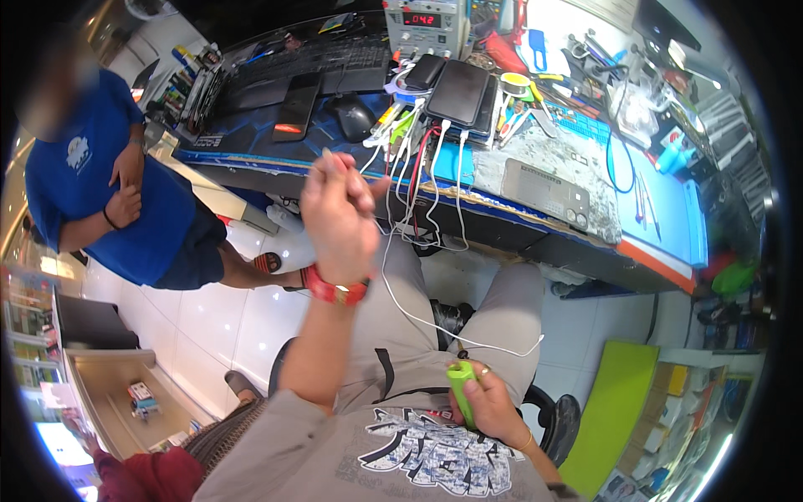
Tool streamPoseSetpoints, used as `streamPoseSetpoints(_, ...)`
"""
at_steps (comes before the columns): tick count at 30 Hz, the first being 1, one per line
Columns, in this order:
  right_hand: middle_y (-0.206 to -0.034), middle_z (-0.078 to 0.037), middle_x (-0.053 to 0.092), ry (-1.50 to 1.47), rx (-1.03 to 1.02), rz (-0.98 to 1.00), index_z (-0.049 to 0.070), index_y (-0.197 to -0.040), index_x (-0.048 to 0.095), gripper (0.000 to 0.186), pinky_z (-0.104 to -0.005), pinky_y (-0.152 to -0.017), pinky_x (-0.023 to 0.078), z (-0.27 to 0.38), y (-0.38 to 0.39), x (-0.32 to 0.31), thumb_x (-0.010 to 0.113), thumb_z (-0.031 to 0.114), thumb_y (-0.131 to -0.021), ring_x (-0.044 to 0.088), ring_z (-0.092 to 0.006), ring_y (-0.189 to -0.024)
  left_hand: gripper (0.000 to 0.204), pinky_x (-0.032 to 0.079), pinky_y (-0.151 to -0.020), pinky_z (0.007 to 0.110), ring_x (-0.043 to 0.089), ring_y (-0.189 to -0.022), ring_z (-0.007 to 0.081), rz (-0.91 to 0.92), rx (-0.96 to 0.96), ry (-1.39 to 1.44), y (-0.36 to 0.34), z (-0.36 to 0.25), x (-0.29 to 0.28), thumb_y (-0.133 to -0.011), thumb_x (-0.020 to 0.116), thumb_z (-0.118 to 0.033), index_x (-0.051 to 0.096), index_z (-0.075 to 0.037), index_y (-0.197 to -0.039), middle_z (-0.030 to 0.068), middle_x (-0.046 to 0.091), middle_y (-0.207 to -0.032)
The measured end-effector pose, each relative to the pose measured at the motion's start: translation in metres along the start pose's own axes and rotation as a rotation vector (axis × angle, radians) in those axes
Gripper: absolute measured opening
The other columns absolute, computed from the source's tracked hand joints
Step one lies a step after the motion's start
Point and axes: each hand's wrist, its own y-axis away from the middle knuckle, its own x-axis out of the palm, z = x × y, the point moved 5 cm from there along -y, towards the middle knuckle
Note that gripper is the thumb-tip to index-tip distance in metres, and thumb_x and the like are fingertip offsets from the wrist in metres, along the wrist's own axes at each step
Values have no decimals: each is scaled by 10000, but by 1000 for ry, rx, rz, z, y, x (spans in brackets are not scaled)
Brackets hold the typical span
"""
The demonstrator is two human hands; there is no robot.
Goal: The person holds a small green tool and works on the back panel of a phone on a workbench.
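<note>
My left hand [341, 213], blurred by motion, is raised in front of the table's edge with its fingers curled together. A red band with a gold-coloured piece circles its wrist. Whether anything sits in those fingers, I cannot make out. Low at my lap, my right hand [489, 400] is closed round a bright green, slim block-shaped object [462, 386], its upper end showing above the fingers. A white cable [410, 314] droops from the table across my lap, its free end by my thigh.
On the cluttered workbench are a black phone [457, 92] on cables, another phone [297, 107], a mouse [352, 116], a grey phone back [545, 191], a power supply [425, 29] and tools. A person in a blue shirt [100, 180] stands left; another's red sleeve [159, 468] shows lower left.
</note>
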Motion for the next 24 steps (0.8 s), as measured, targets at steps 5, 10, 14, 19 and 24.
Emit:
streamPoseSetpoints(5, -808, -85, 627, -20, -238, -350, 34, -1400, 517, 436, -270, -519, 505, 25, 8, -72, 447, 374, -1138, 605, -134, -570, 218, 636, -786, 322, 697, -729, 124, 317, -425, -486, 52, 34, 7, -1100, 602, -214, 670, -8, -1122, 66, 724, -879)
streamPoseSetpoints(10, -853, -69, 628, -31, -294, -509, 29, -1372, 526, 448, -246, -543, 502, 53, 3, -89, 480, 407, -1137, 613, -108, -615, 239, 616, -840, 346, 757, -954, 220, 548, -450, -1022, 101, 122, -17, -1039, 665, -121, 673, 44, -1211, 154, 760, -1061)
streamPoseSetpoints(14, -864, -64, 624, -31, -276, -498, 36, -1416, 511, 472, -245, -568, 504, 45, 12, -90, 509, 410, -1127, 607, -105, -633, 348, 493, -1069, 422, 611, -1299, 395, 571, 48, -1243, 121, 154, -22, -1032, 660, -203, 663, 18, -1301, 228, 662, -1362)
streamPoseSetpoints(19, -898, -47, 619, -44, -147, -511, 46, -1468, 485, 475, -228, -603, 509, 13, 9, -79, 532, 368, -1122, 598, -74, -690, 476, 387, -1178, 400, 513, -1410, 327, 726, -646, -803, 158, 145, -12, -1107, 561, -314, 552, 32, -1434, 218, 604, -1414)
streamPoseSetpoints(24, -1133, -264, 657, 585, -361, -409, -4, -1496, 434, 507, -483, -863, 547, -6, -23, -35, 580, 206, -1058, 679, -447, -964, 526, 452, -1126, 368, 572, -1324, 236, 714, -852, -560, 217, 133, -8, -1150, 475, -312, 303, -7, -1543, 169, 589, -1419)
